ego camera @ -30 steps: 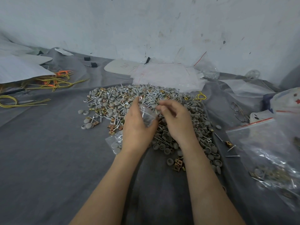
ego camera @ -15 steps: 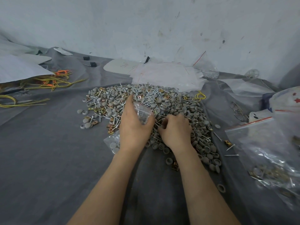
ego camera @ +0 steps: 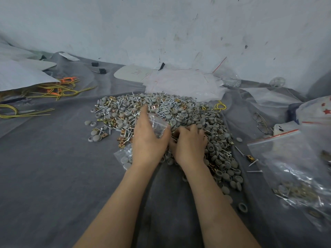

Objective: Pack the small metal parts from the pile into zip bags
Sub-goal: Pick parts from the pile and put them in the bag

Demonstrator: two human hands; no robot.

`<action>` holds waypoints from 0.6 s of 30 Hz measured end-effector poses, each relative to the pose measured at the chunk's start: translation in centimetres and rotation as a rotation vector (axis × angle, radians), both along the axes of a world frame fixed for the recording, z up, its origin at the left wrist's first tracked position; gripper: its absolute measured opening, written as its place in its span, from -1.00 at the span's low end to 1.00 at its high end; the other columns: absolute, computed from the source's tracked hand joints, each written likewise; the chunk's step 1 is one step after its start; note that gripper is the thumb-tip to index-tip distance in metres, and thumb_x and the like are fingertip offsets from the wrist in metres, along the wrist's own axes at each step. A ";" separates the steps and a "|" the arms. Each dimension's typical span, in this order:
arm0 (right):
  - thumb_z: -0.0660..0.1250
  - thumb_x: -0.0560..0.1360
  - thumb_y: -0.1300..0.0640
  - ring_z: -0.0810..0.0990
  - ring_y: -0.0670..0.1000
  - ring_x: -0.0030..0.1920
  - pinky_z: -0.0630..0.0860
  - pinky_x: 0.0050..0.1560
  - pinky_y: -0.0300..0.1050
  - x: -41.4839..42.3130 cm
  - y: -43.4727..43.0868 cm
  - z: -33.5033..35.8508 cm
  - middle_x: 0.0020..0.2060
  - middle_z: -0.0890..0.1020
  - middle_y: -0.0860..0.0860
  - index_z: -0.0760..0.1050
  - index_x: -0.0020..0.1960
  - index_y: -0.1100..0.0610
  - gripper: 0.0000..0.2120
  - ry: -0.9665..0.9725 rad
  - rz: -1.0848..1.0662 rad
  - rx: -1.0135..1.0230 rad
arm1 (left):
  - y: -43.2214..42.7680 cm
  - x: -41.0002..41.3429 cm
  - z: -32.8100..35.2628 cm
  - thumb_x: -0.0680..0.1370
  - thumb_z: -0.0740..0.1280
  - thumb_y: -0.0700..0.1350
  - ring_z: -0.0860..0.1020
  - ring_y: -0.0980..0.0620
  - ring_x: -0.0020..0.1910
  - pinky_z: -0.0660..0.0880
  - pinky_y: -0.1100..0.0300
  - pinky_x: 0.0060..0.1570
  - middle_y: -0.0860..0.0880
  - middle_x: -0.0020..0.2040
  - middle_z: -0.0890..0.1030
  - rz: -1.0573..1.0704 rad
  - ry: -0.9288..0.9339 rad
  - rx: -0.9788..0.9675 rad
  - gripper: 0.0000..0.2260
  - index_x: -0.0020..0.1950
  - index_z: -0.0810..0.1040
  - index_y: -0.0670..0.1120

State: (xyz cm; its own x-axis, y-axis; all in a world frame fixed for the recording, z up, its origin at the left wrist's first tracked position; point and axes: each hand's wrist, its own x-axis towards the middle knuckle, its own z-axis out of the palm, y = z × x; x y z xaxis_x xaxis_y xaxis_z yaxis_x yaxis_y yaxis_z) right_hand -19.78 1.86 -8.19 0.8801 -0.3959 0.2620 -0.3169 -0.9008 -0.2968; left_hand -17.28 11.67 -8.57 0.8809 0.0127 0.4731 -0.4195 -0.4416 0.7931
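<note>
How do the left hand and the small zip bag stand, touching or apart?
Touching. The head view shows the left hand gripping the small zip bag, plastic bunched against its thumb.

This looks like a small, makeshift packing workshop, not a home room. A creased grey cloth covers the work surface, backed by a scuffed, stained white wall. Around the spot where the left hand grips a small clear bag spreads a big pile of screws, grey caps and brass clips. Just beyond it sits a stack of empty bags. To the right lies a large zip bag holding more parts, and far to the left yellow and orange wires trail from under white sacks.
</note>
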 end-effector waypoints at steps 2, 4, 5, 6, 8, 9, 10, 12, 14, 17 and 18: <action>0.23 0.56 -0.05 0.30 0.17 0.27 0.24 0.27 0.10 0.1 0.1 -0.2 0.22 0.41 0.08 0.49 0.16 0.05 -0.75 -0.014 0.006 -0.009 | 0.0 0.0 0.1 0.48 0.43 -0.06 0.28 0.00 0.45 0.27 0.09 0.40 -0.04 0.48 0.30 -0.004 0.012 -0.005 -0.27 0.54 0.11 -0.08; 0.21 0.57 -0.03 0.31 0.16 0.27 0.24 0.26 0.08 0.2 0.1 -0.3 0.22 0.42 0.06 0.50 0.16 0.04 -0.76 -0.028 0.013 -0.007 | 0.0 -0.1 0.1 0.48 0.43 -0.06 0.30 0.00 0.43 0.29 0.06 0.39 -0.04 0.47 0.32 -0.002 0.017 -0.007 -0.27 0.53 0.11 -0.08; 0.21 0.57 -0.02 0.32 0.15 0.26 0.24 0.25 0.08 0.3 0.0 -0.3 0.21 0.43 0.05 0.50 0.16 0.04 -0.77 -0.040 0.014 0.003 | 0.0 -0.1 0.1 0.48 0.43 -0.05 0.29 0.01 0.44 0.28 0.11 0.39 -0.03 0.47 0.32 -0.001 0.016 -0.006 -0.27 0.53 0.11 -0.08; 0.22 0.57 -0.02 0.34 0.14 0.25 0.25 0.25 0.08 0.3 -0.1 -0.3 0.19 0.46 0.05 0.51 0.15 0.04 -0.77 -0.059 0.011 0.023 | 0.0 -0.1 0.1 0.48 0.43 -0.05 0.28 0.02 0.44 0.26 0.16 0.38 -0.03 0.47 0.31 0.001 0.014 -0.005 -0.27 0.53 0.11 -0.08; 0.24 0.57 -0.01 0.40 0.13 0.21 0.29 0.25 0.07 0.4 -0.4 -0.1 0.13 0.54 0.03 0.54 0.13 0.05 -0.78 -0.128 0.007 0.110 | 0.0 -0.1 0.1 0.48 0.43 -0.05 0.26 0.03 0.45 0.23 0.19 0.36 -0.02 0.48 0.30 0.001 0.016 -0.009 -0.27 0.53 0.12 -0.08; 0.26 0.56 0.01 0.45 0.12 0.18 0.32 0.25 0.06 0.5 -0.5 0.0 0.08 0.58 0.02 0.56 0.11 0.06 -0.80 -0.172 0.013 0.169 | 0.0 -0.1 0.1 0.48 0.43 -0.05 0.26 0.03 0.45 0.23 0.20 0.36 -0.02 0.48 0.29 0.002 0.018 -0.009 -0.28 0.53 0.12 -0.08; 0.28 0.56 0.03 0.50 0.11 0.13 0.36 0.23 0.07 0.5 -0.6 0.1 0.04 0.62 0.02 0.57 0.09 0.08 -0.81 -0.215 0.024 0.233 | 0.0 -0.1 0.0 0.48 0.43 -0.05 0.25 0.03 0.45 0.21 0.24 0.34 -0.02 0.48 0.29 0.002 0.017 -0.008 -0.28 0.53 0.12 -0.08; 0.30 0.55 0.08 0.56 0.09 0.03 0.44 0.15 0.05 0.5 -0.7 0.2 -0.08 0.64 -0.01 0.57 0.04 0.12 -0.85 -0.294 0.045 0.358 | 0.1 0.0 0.0 0.48 0.42 -0.05 0.24 0.04 0.46 0.17 0.29 0.30 -0.01 0.49 0.28 0.001 0.015 -0.010 -0.28 0.53 0.12 -0.08; 0.32 0.54 0.11 0.55 0.00 -0.13 0.44 -0.05 -0.15 0.6 -1.0 0.3 -0.25 0.54 -0.11 0.53 -0.03 0.12 -0.92 -0.367 0.046 0.454 | 0.1 0.0 0.0 0.48 0.42 -0.05 0.23 0.04 0.46 0.16 0.29 0.31 -0.02 0.49 0.28 -0.003 0.017 -0.009 -0.28 0.53 0.11 -0.08; 0.33 0.53 0.15 0.46 -0.12 -0.25 0.30 -0.33 -0.34 0.8 -1.7 0.3 -0.30 0.46 -0.19 0.45 -0.10 0.08 -0.93 -0.442 0.033 0.596 | 0.0 0.0 0.0 0.48 0.42 -0.05 0.23 0.03 0.47 0.15 0.26 0.33 -0.02 0.49 0.27 -0.003 0.029 0.003 -0.26 0.54 0.10 -0.08; 0.33 0.53 0.16 0.46 -0.14 -0.26 0.30 -0.33 -0.39 0.9 -1.9 0.3 -0.29 0.47 -0.17 0.44 -0.11 0.08 -0.92 -0.466 0.027 0.657 | 0.0 -0.1 0.1 0.48 0.42 -0.04 0.22 0.03 0.47 0.16 0.25 0.34 -0.02 0.50 0.27 -0.007 0.032 0.003 -0.26 0.54 0.10 -0.08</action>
State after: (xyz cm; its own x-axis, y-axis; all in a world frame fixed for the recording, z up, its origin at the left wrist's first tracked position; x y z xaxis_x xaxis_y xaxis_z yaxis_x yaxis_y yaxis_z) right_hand -18.86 -0.01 -7.90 0.7490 -0.5771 0.3254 -0.0109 -0.5018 -0.8649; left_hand -17.36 11.70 -8.51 0.8958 0.0056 0.4445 -0.3966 -0.4412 0.8050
